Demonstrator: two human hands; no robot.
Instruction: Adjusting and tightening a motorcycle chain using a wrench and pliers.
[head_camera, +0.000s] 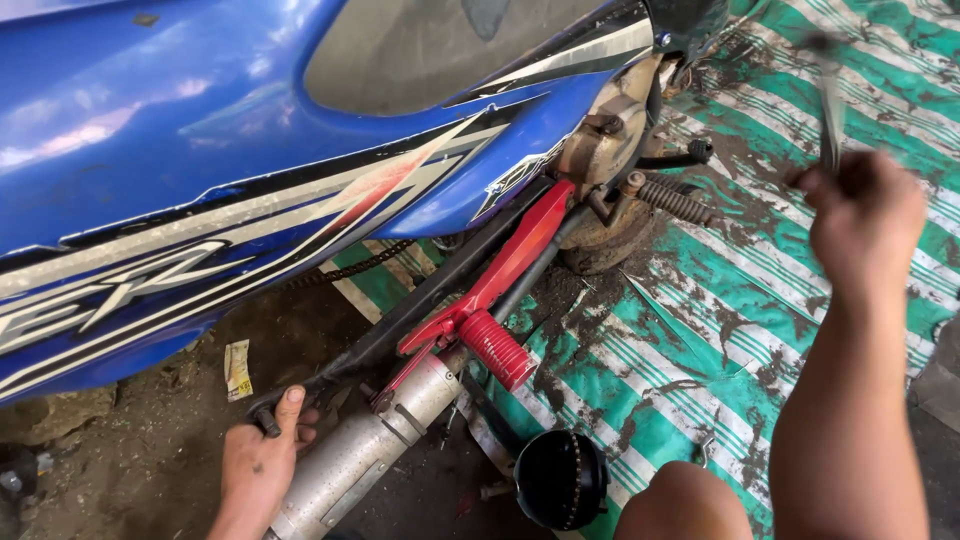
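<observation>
Dirt floor, striped tarp (800, 290) at 3 o'clock. Left hand (262, 450) clamped on black bar (330, 372) at 7 o'clock; right hand (865, 215) fisted around blurred tool (828, 100). Best braced firm, swung controlled, clear of red footpeg (497, 348).

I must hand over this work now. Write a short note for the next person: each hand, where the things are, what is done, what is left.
Left hand: grips a dark bolt or bar end low on the blue motorcycle, beside the silver exhaust.
Right hand: raised over the green striped mat, closed on a thin metal tool, blurred.
Red footrest bracket is mounted above the exhaust. A black round part lies on the mat.
Done: cannot tell.
Left: the tool has not reached the motorcycle.
</observation>
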